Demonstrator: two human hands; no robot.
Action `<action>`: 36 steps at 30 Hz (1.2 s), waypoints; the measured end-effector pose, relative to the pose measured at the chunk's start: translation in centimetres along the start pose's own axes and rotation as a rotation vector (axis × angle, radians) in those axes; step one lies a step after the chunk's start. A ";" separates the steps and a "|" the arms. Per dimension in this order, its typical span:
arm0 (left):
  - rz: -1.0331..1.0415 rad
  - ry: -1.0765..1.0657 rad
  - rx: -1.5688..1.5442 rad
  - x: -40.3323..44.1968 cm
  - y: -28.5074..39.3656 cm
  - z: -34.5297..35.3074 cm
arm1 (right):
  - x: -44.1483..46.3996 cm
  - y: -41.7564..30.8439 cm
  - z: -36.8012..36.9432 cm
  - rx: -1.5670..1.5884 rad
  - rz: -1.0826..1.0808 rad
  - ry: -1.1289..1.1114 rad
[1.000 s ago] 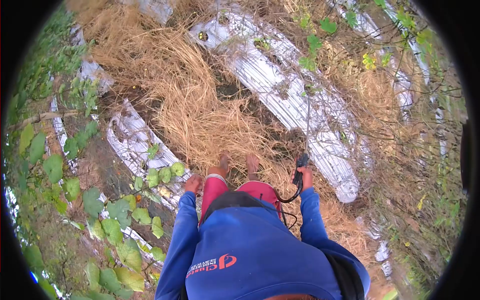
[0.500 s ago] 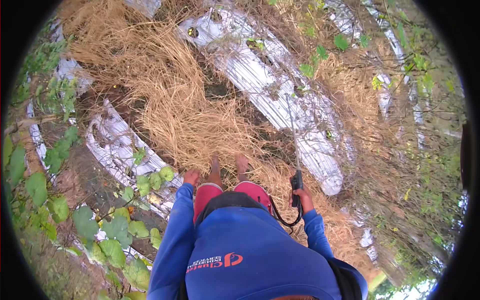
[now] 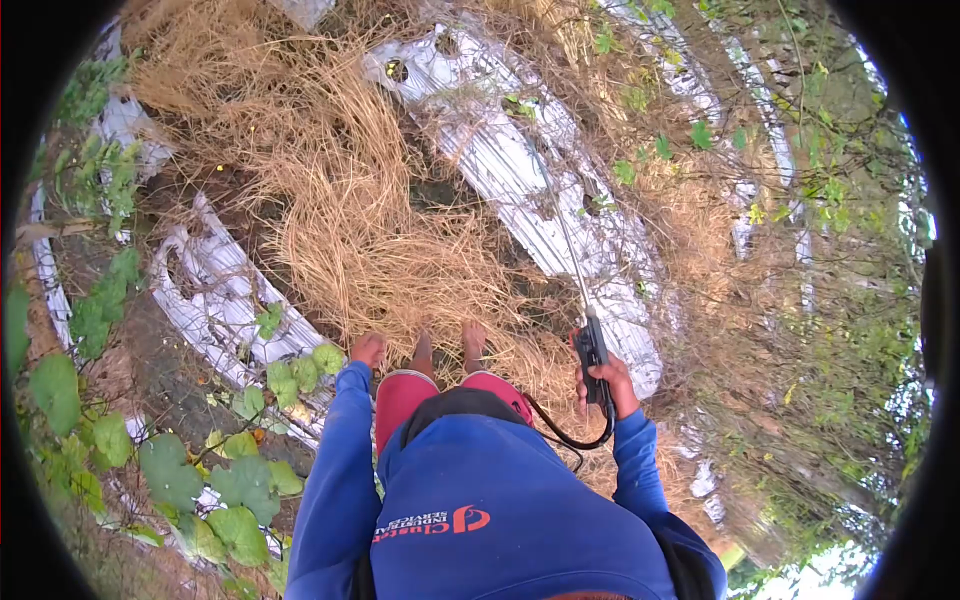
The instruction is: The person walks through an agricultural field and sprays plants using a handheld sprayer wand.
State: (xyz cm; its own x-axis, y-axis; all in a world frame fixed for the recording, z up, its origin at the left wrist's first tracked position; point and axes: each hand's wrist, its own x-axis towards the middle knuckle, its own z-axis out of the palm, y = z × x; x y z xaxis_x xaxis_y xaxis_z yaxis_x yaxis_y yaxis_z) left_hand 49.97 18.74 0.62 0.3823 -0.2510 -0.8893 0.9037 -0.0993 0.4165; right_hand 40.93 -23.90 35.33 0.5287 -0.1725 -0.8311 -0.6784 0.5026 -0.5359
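Observation:
My right hand (image 3: 612, 384) is closed around the black handle of a sprayer wand (image 3: 591, 352), out to the right of my body. Its thin metal lance (image 3: 568, 235) points forward over a white plastic-covered strip (image 3: 500, 170). A black hose (image 3: 565, 437) curves from the handle back towards my waist. By my left thigh hangs my left hand (image 3: 368, 349), with nothing visible in it. Its fingers are too small and foreshortened to make out.
Dry straw (image 3: 370, 240) covers the ground around my bare feet (image 3: 473, 340). Another white plastic strip (image 3: 225, 285) with holes lies to the left. Broad green leaves (image 3: 240, 485) grow at the lower left, and thin tangled stems (image 3: 760, 330) spread over the right side.
My right hand and the sprayer handle have moved slightly forward, and the lance tip has swung forward and left. My left hand stays by my thigh.

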 end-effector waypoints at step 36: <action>0.100 0.054 -0.148 0.4 1.0 -4.0 | 7.5 -5.0 5.6 0.023 0.037 0.016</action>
State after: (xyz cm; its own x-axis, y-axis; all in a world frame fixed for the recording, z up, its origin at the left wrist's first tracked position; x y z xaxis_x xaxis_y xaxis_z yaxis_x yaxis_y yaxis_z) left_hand 51.80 22.38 -0.10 0.4774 -0.2004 -0.8555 0.8778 0.0668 0.4743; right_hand 51.14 -22.93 32.62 0.4954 -0.1668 -0.8525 -0.6852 0.5281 -0.5015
